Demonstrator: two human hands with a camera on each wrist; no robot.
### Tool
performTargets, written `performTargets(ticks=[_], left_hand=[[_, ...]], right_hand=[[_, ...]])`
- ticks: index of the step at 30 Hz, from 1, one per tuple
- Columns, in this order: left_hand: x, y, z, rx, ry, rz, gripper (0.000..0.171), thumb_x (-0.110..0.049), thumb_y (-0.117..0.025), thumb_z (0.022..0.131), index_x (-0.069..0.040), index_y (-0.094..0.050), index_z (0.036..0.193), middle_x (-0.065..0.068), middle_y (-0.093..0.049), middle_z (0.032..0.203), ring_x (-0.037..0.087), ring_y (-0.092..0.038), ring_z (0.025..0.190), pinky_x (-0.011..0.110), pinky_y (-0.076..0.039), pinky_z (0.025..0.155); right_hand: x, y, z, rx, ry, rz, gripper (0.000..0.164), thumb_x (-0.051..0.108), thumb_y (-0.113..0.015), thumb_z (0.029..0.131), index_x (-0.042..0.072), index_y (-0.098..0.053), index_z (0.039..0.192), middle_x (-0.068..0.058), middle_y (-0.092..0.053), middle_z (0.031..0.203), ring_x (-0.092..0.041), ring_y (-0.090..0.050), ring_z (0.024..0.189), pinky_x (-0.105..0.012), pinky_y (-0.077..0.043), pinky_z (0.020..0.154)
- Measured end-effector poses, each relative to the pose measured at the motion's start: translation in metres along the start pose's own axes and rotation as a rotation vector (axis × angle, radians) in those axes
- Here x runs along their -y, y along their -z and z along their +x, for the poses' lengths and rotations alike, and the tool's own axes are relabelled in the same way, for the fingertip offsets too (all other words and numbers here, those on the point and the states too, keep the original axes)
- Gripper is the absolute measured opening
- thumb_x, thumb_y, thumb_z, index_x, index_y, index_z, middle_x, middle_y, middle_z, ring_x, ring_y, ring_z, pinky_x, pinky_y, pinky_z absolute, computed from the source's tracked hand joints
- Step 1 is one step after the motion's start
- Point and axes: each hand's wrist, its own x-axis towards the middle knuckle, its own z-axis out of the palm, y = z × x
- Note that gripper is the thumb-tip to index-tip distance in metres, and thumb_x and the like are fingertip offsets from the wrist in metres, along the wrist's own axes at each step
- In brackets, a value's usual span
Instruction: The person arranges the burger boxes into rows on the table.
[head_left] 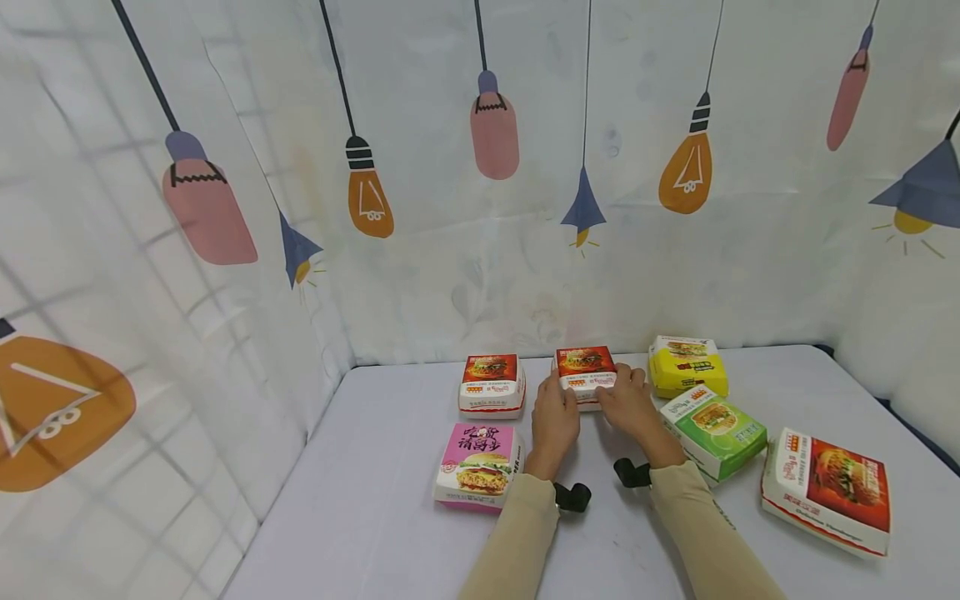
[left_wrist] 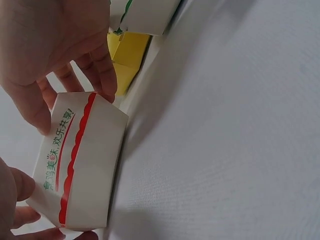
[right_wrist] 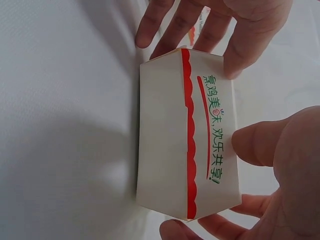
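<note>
A red-and-white burger box (head_left: 585, 362) sits near the back edge of the table, held between both hands. My left hand (head_left: 553, 423) grips its left side, thumb on the front wall. On the opposite side, my right hand (head_left: 633, 410) grips it with the thumb also at the front. Both wrist views show the box's white front wall (right_wrist: 162, 145) with a red scalloped band and green lettering; its base looks level on the table. Left of it stands a similar red-and-white box (head_left: 491, 387), apart from the hand. A yellow burger box (head_left: 687, 368) is close by my right hand.
A pink burger box (head_left: 480, 468) lies beside my left forearm. Right of my right wrist are a green box (head_left: 716, 432) and a larger red-and-white box (head_left: 828, 492), both turned at an angle. A printed curtain (head_left: 435, 283) hangs behind the white table (head_left: 360, 500).
</note>
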Motion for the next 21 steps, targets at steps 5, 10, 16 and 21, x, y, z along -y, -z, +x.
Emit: performTargets(ticks=[5, 10, 16, 21], left_hand=[[-0.002, 0.001, -0.001, -0.007, -0.012, -0.004, 0.051, -0.016, -0.053, 0.104, 0.001, -0.044, 0.152, 0.021, -0.053, 0.148, 0.038, -0.057, 0.132, 0.055, -0.048, 0.106], [-0.009, 0.006, -0.003, -0.021, -0.021, -0.005, 0.054, -0.017, -0.054, 0.104, -0.001, -0.041, 0.154, 0.024, -0.048, 0.151, 0.042, -0.053, 0.135, 0.058, -0.045, 0.108], [-0.030, 0.011, -0.004, -0.043, -0.017, -0.034, 0.055, -0.023, -0.057, 0.102, -0.005, -0.044, 0.152, 0.021, -0.041, 0.156, 0.037, -0.043, 0.141, 0.055, -0.041, 0.113], [-0.049, 0.013, -0.009, -0.053, -0.082, -0.089, 0.044, -0.024, -0.060, 0.101, -0.010, -0.054, 0.142, 0.010, -0.053, 0.142, 0.026, -0.052, 0.131, 0.047, -0.048, 0.105]], right_hand=[[0.002, 0.003, -0.001, -0.018, 0.008, -0.002, 0.070, 0.027, -0.050, 0.103, -0.009, -0.017, 0.154, -0.038, -0.018, 0.150, -0.052, -0.029, 0.131, -0.066, -0.036, 0.110], [0.004, 0.014, -0.004, -0.067, 0.059, 0.030, 0.068, 0.024, -0.051, 0.103, -0.009, -0.020, 0.153, -0.038, -0.023, 0.147, -0.050, -0.032, 0.129, -0.066, -0.035, 0.111], [0.004, 0.047, -0.011, -0.117, 0.150, 0.096, 0.063, 0.024, -0.050, 0.105, -0.006, -0.025, 0.155, -0.035, -0.027, 0.150, -0.049, -0.035, 0.135, -0.067, -0.035, 0.111], [-0.003, 0.088, -0.026, -0.152, 0.200, 0.157, 0.055, 0.025, -0.043, 0.109, -0.006, -0.031, 0.152, -0.033, -0.033, 0.148, -0.050, -0.039, 0.136, -0.064, -0.036, 0.111]])
